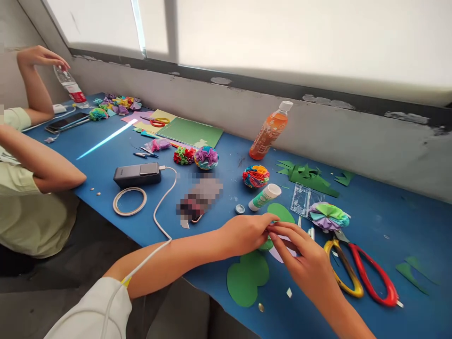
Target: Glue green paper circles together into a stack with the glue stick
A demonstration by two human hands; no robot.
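My left hand [247, 234] and my right hand [303, 259] meet over the blue table [388, 221], fingers pinched together on a small pale paper piece [282, 248] with a bit of green at the fingertips. Green paper circles [247, 280] lie under and in front of my hands, and another green circle [282, 212] lies behind them. A glue stick [264, 197] with its cap [240, 209] off lies just beyond my left hand. Red and yellow scissors [363, 275] rest to the right of my right hand.
Several colourful paper balls [256, 176] dot the table, with an orange drink bottle [270, 130], green paper scraps [307, 176], a power bank [137, 174] with white cable, a tape ring [129, 201] and coloured sheets [190, 133]. Another person's arms [45, 169] rest at the left, holding a bottle [70, 87].
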